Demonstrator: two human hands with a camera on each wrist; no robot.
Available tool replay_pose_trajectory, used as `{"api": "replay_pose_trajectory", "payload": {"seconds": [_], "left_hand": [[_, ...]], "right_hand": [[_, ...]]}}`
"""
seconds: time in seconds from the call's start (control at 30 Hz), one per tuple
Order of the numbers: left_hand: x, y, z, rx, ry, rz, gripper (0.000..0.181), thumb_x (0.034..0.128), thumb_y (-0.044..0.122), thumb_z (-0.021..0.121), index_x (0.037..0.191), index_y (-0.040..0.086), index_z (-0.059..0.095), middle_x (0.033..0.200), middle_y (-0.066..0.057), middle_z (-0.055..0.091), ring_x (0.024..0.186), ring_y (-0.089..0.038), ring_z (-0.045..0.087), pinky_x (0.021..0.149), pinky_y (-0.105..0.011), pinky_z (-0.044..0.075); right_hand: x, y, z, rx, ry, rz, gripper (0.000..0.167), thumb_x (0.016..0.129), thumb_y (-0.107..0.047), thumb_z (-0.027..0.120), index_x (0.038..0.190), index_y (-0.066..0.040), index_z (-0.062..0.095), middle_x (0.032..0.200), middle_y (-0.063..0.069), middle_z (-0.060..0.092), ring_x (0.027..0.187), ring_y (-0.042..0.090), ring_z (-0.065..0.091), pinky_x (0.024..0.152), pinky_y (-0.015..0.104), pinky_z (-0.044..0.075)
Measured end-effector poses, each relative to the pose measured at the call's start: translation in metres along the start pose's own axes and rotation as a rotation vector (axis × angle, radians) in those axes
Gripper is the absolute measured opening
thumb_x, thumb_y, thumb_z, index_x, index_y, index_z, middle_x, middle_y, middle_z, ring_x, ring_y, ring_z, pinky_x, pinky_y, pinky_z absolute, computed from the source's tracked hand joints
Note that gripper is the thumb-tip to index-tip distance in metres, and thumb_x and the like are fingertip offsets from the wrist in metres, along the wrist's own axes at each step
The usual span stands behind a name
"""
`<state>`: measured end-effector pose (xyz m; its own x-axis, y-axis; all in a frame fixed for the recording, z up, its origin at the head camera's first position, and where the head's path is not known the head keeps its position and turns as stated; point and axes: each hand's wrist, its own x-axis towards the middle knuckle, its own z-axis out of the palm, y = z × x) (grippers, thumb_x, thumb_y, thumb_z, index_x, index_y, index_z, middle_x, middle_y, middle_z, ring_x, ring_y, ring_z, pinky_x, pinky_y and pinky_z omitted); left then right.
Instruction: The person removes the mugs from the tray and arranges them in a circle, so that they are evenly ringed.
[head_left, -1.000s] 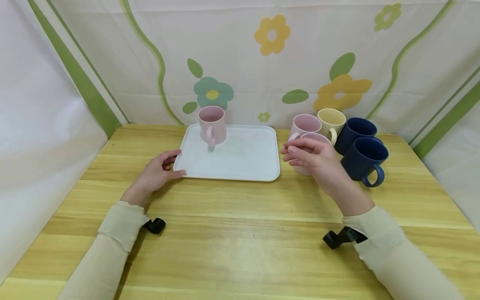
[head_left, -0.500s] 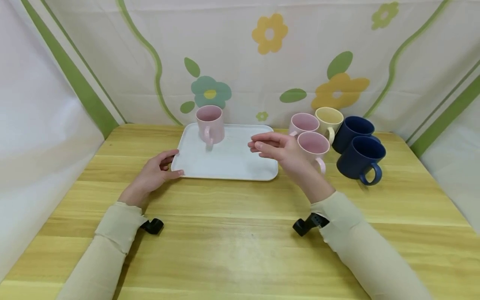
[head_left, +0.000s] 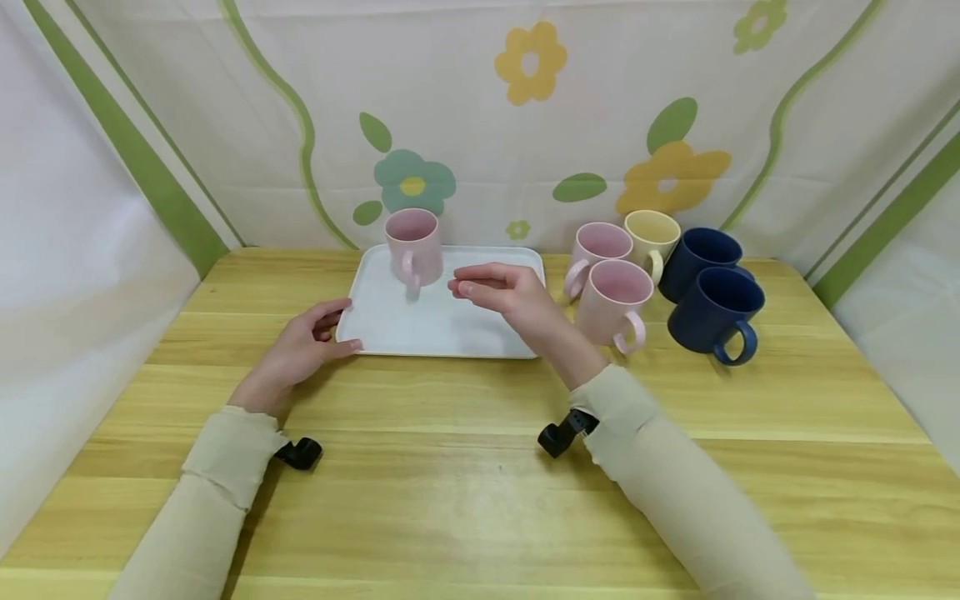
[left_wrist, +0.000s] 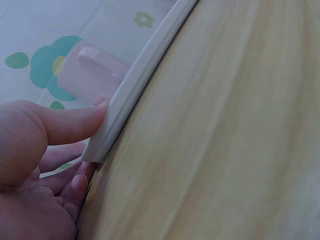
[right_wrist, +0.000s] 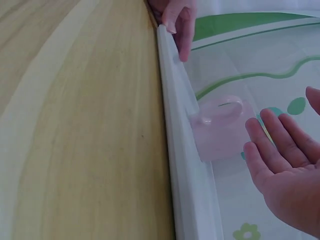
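Observation:
A white rectangular tray [head_left: 450, 329] lies on the wooden table with a pink mug [head_left: 415, 250] standing upright at its back left, handle toward me. My left hand [head_left: 300, 346] holds the tray's left end; in the left wrist view the thumb [left_wrist: 75, 122] presses the rim and the other fingers sit at the corner, partly hidden. Over the tray's right half hovers my right hand [head_left: 517, 304], fingers fairly straight and pointing left toward the mug. In the right wrist view those fingers [right_wrist: 280, 145] hold nothing, and a small gap to the mug appears in the head view.
Right of the tray stand two more pink mugs [head_left: 615, 304], a yellow mug [head_left: 651, 237] and two dark blue mugs [head_left: 712, 312], grouped closely. A flower-patterned curtain [head_left: 480, 125] hangs behind the table [head_left: 450, 483].
My right hand has moved left, from in front of the right-hand pink mugs to above the tray. The left hand keeps its place on the tray. The view has shifted slightly.

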<state>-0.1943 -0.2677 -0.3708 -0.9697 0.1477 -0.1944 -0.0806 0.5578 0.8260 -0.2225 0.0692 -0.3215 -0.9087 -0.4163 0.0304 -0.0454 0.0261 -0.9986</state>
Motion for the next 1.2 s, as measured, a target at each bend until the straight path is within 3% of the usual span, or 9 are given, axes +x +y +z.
{"api": "replay_pose_trajectory", "payload": {"seconds": [0.27, 0.6, 0.97, 1.2], "left_hand": [[0.001, 0.000, 0.000, 0.002, 0.003, 0.005, 0.084, 0.0990, 0.016, 0.076, 0.168, 0.009, 0.029, 0.167, -0.024, 0.039, 0.148, -0.041, 0.039, 0.116, -0.049, 0.035], [0.003, -0.001, 0.001, 0.014, -0.006, 0.017, 0.085, 0.1000, 0.019, 0.076, 0.169, 0.008, 0.027, 0.167, -0.025, 0.038, 0.149, -0.041, 0.039, 0.117, -0.053, 0.035], [-0.001, 0.001, 0.000, 0.023, -0.003, 0.007, 0.084, 0.1001, 0.018, 0.075, 0.169, 0.008, 0.028, 0.167, -0.026, 0.038, 0.147, -0.041, 0.040, 0.116, -0.051, 0.036], [-0.001, 0.001, 0.000, 0.031, -0.002, 0.012, 0.084, 0.0999, 0.018, 0.075, 0.169, 0.007, 0.028, 0.166, -0.026, 0.039, 0.147, -0.042, 0.040, 0.115, -0.051, 0.037]], "right_hand": [[0.017, 0.010, 0.014, -0.008, 0.017, 0.050, 0.036, 0.103, -0.014, 0.070, 0.136, -0.001, 0.070, 0.133, 0.016, 0.075, 0.124, 0.021, 0.071, 0.114, 0.036, 0.051], [0.033, 0.018, 0.026, 0.039, 0.003, 0.091, 0.040, 0.104, -0.014, 0.068, 0.141, 0.001, 0.066, 0.138, 0.018, 0.072, 0.129, 0.025, 0.068, 0.117, 0.039, 0.048], [0.054, 0.024, 0.041, 0.162, 0.041, 0.135, 0.037, 0.101, -0.014, 0.071, 0.138, -0.005, 0.070, 0.142, 0.008, 0.070, 0.132, 0.022, 0.064, 0.118, 0.047, 0.048], [0.064, 0.024, 0.044, 0.202, 0.012, 0.168, 0.038, 0.103, -0.011, 0.067, 0.140, -0.004, 0.069, 0.147, 0.007, 0.066, 0.134, 0.022, 0.062, 0.118, 0.049, 0.048]]}}
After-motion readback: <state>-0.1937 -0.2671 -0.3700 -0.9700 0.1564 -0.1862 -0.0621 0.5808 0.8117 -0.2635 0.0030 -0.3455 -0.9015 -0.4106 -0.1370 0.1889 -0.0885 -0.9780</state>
